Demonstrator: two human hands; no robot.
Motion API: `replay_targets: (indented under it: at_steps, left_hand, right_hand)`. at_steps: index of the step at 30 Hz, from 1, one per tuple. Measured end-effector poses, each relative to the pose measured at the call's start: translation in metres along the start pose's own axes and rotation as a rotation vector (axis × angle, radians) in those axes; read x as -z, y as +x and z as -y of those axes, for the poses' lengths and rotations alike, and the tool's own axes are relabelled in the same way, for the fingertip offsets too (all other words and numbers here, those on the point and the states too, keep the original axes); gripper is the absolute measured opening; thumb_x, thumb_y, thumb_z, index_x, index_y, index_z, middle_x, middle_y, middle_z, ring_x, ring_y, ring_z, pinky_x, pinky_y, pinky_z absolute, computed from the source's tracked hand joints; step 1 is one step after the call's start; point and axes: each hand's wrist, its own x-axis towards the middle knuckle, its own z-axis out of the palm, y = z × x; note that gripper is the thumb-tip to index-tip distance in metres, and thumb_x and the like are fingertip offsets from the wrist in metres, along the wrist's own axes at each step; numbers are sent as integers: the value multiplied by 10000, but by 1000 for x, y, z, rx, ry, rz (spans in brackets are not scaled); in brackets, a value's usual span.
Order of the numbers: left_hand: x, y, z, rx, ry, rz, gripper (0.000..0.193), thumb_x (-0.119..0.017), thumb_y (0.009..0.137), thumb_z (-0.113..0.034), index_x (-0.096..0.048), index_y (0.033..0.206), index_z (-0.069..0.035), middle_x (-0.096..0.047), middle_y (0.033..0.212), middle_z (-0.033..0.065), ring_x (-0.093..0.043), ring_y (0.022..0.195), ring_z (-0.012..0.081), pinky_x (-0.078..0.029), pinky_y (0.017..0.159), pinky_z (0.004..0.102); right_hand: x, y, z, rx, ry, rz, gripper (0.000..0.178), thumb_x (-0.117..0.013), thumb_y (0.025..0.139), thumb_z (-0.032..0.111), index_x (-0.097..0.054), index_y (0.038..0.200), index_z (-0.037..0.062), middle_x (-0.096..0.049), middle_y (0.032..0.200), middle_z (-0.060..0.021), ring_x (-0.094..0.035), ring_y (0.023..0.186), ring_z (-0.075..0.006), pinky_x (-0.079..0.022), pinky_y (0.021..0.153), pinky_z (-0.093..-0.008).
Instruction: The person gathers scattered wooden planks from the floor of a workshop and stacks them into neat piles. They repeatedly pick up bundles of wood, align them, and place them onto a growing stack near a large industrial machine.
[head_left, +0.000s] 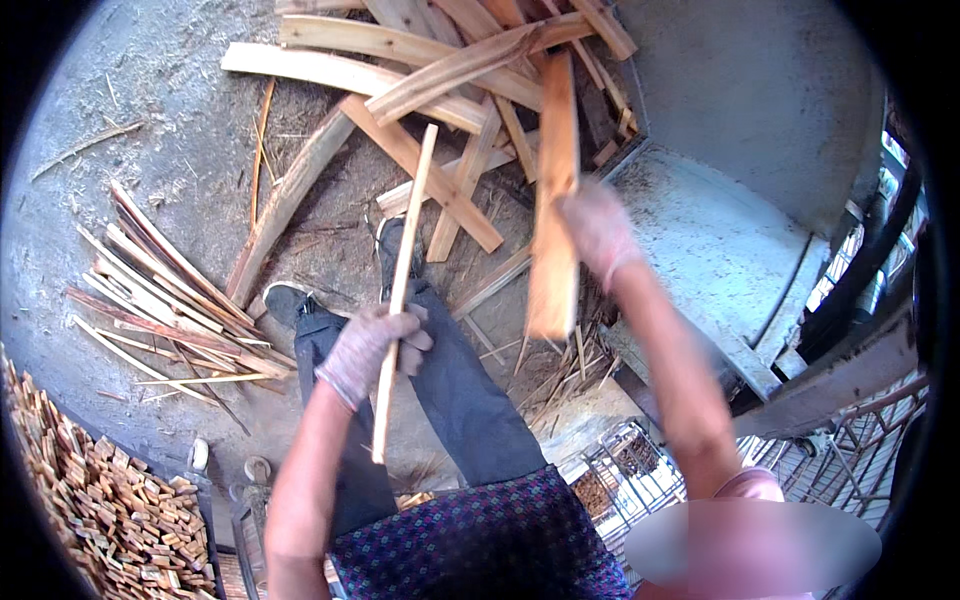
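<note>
My left hand (362, 352), in a pale work glove, is closed around a thin, light wooden strip (407, 245) in front of my legs. The strip stands lengthwise, its upper end tilted slightly right. Farther right, my gloved right hand (602, 232) grips the edge of a wide, reddish-brown wooden board (553, 285); the hand is a little blurred. Beyond both hands lies a loose pile of boards, among them a curved one (470, 72) and a crossed pair whose longer board (425, 175) slants down to the right. The right thumb's exact hold is hard to make out.
A bundle of thin strips (180, 310) lies on the floor at left. Many short wood pieces (120, 505) are stacked at lower left. A pale metal surface (710, 235) stands at right, beside a wire rack (850, 455). My shoes (288, 298) are near the pile.
</note>
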Motion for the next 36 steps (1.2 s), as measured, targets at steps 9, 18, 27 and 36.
replay_targets:
  at_steps: [9,18,27,36]
  left_hand:
    - [-8,-69,27,-388,-74,-306,413,-649,947,-151,-574,1310,32,-724,1134,130,-729,915,199,-614,793,315]
    - [268,-91,57,-287,491,-1371,718,-758,914,-415,-527,1382,78,-713,1125,226,-691,1016,322,-541,924,411]
    - [131,50,-18,-301,586,-1129,980,-797,841,-484,-378,1559,33,-527,1496,283,-537,1378,389,-419,1136,420]
    - [52,154,-78,-552,601,-653,849,-753,879,-454,-469,1504,46,-607,1420,258,-592,1320,343,-441,1110,385]
  right_hand:
    - [-143,-138,17,196,718,348,455,-567,953,166,-552,1381,11,-693,1181,-192,-666,1115,-303,-494,1005,-401]
    - [-194,-32,175,678,214,556,661,-648,905,376,-521,1396,-48,-652,1241,-321,-622,1204,-463,-485,1062,-463]
    - [-110,146,123,764,-615,-422,884,-768,824,416,-406,1522,12,-463,1527,-258,-498,1377,-433,-414,1162,-483]
    - [-55,250,108,762,-897,-314,601,-737,836,430,-606,1298,70,-676,1241,-221,-666,1130,-410,-512,1021,-511]
